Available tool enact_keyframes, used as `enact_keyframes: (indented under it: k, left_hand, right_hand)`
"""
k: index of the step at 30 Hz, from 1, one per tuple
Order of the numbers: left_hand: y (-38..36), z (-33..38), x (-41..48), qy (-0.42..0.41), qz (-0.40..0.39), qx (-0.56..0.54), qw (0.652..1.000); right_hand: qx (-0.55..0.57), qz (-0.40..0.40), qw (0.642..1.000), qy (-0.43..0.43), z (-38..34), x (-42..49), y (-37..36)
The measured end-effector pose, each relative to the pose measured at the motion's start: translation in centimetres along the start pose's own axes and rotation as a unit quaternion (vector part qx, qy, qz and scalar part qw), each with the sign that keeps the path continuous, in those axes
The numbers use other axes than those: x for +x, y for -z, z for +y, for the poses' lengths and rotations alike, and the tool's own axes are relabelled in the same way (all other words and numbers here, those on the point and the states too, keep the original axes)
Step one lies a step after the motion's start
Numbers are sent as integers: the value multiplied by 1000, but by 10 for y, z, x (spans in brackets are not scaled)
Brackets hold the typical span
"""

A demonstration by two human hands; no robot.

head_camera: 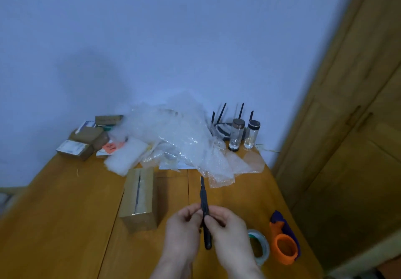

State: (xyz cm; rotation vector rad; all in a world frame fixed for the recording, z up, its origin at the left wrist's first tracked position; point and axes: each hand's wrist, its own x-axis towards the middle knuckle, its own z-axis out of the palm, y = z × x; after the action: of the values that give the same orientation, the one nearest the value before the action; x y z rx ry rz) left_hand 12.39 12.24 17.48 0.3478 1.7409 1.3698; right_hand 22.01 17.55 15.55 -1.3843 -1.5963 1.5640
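Observation:
Both hands hold a slim black utility knife [204, 200] above the wooden table [65, 213], its blade end pointing away from me. My left hand [183, 228] pinches the handle from the left. My right hand [227, 226] pinches it from the right, fingers curled round the shaft. The knife's rear end sticks out below the hands. A brown cardboard box [140, 198] stands just left of the hands, with a slit running along its taped top.
A roll of clear tape [259, 246] and an orange-and-purple tape dispenser [284, 241] lie at the right. Crumpled bubble wrap [184, 139], small boxes [86, 139], two glass jars [243, 134] and a router sit at the back. A wooden door [358, 126] stands right.

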Motion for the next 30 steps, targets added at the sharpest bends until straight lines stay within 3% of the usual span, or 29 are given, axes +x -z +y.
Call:
enact_keyframes:
  k: [10, 21, 30]
  left_hand:
    - [52, 98, -49, -112, 3, -77, 991]
    - [106, 172, -89, -155, 1, -162, 974]
    - [131, 213, -122, -183, -50, -199, 961]
  right_hand:
    - [15, -74, 994, 80, -109, -34, -18]
    - [97, -116, 976, 159, -206, -78, -48]
    - [94, -39, 970, 219, -258, -103, -63]
